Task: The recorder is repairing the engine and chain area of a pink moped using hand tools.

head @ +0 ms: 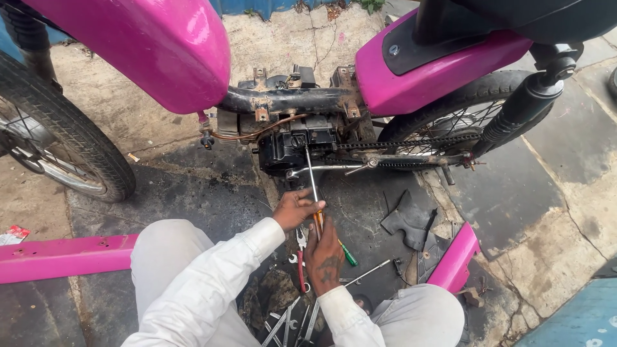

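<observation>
Two hands gripped one long screwdriver [313, 186]: the left hand [295, 209] closed around its shaft, the right hand [324, 257] wrapped about the orange handle. Its tip met the black engine [286, 148] of the pink motorbike [411, 71]. Spanners [289, 321] lay on the oily pavement [193, 193] between the knees.

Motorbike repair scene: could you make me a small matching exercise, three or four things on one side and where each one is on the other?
Things
1. long screwdriver
2. green-handled tool
3. loose pink panel
4. drive chain

Places
A. lying on the ground at the far left, beside the person's knee
B. running from the engine back to the rear wheel
C. held by both the left hand and right hand, tip at the engine
D. on the ground just right of the right hand

Pairs: 1-C, 2-D, 3-A, 4-B
</observation>
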